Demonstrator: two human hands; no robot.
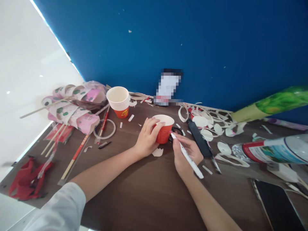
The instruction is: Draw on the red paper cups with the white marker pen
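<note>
A red paper cup [163, 134] with a white inside stands on the dark wooden table, mouth up. My left hand [148, 136] grips it from the left, fingers over the rim. In my right hand [189, 154] is a white marker [190, 159], its pink tip at the right side of the cup. Black scissors handles [177, 130] show partly behind the cup and my right hand. In front of the cup's base lies a small cut piece of white paper [158, 152].
Nested paper cups [118, 101] stand at the back left, near pink paper crafts [72, 112] and a red strap [29, 179]. Paper scraps [204, 123], a black box cutter [199, 138], a water bottle [271, 149] and a phone [276, 203] lie right. A blue panel [192, 41] rises behind.
</note>
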